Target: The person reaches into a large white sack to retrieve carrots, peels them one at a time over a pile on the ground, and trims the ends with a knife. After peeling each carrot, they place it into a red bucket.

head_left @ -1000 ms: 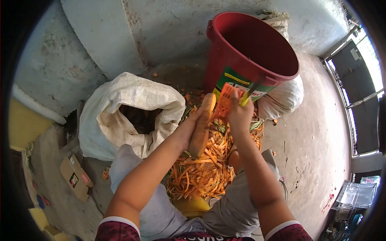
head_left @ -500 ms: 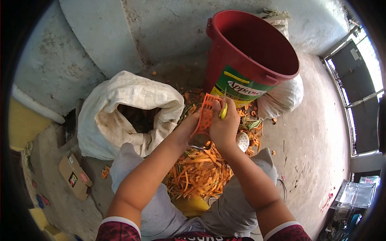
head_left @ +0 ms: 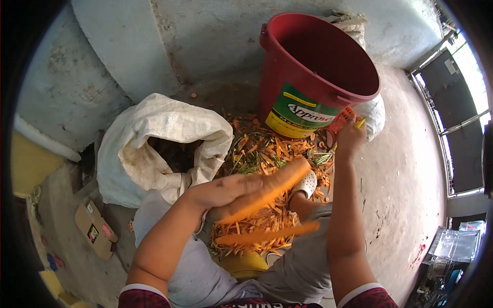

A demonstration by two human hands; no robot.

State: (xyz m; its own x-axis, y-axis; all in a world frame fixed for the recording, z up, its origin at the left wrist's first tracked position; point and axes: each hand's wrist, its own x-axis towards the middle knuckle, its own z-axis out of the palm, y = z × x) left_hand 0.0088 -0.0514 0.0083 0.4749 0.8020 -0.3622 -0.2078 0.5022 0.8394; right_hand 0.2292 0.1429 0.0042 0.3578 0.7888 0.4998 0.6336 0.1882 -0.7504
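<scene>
My left hand (head_left: 226, 191) is closed along a long orange carrot (head_left: 280, 179), smeared by motion, above the heap of peelings. Below it hangs another blurred orange strip (head_left: 267, 235), apart from the fingers. Out to the right, my right hand (head_left: 352, 137) is closed around a small yellow-handled knife (head_left: 361, 123) and an orange perforated plastic piece (head_left: 340, 120). That piece overlaps the lower right side of the red bucket (head_left: 272, 77) in this view. Carrot peelings (head_left: 257, 218) cover the floor between my legs.
A white woven sack (head_left: 120, 154) gapes at the left. Another filled sack (head_left: 374, 115) stands behind the bucket. My foot in a white perforated clog (head_left: 306, 185) rests among peelings. Flattened cardboard (head_left: 95, 226) lies at left; clear plastic containers (head_left: 454, 246) are at far right.
My hands were together at the centre around the orange plastic piece. The right hand has carried it and the knife right, beside the bucket; the left has moved lower with a carrot now visible.
</scene>
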